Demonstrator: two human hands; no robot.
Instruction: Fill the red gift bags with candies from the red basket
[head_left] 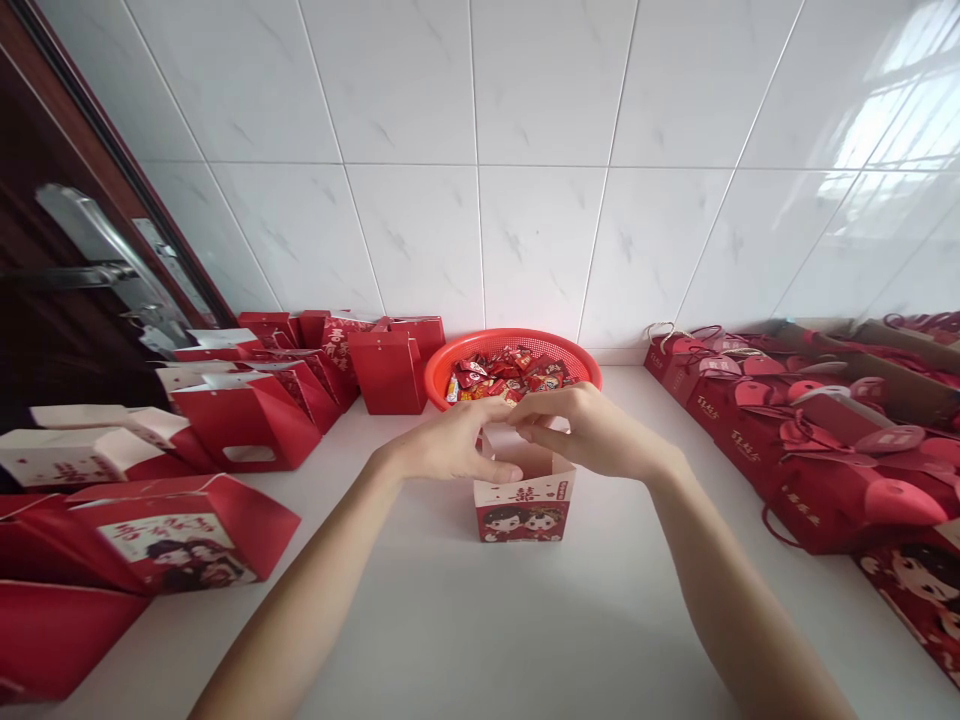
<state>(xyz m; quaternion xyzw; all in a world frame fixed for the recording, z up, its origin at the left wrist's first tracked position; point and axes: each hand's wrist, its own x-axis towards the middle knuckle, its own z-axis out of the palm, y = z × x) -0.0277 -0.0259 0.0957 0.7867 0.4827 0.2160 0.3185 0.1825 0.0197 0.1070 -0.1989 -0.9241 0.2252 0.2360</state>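
Note:
A small red and cream gift box (523, 522) with two cartoon faces on its front stands upright on the white surface, its top open. My left hand (454, 440) curves round its upper left side, with the thumb lying along the near rim and the fingers reaching over the far side. From the right, my right hand (600, 430) bends over the box's top, fingers curled in at the upper edge. Both hands meet above the opening, and their fingertips are partly hidden. Just behind stands a red plastic basket (585, 362) holding wrapped sweets (517, 368).
Several red gift boxes (244, 420) stand and lean at the left, near a dark door with a metal handle (112, 235). Rows of red boxes with ribbon handles (817, 500) line the right side. A tiled wall (540, 230) rises behind.

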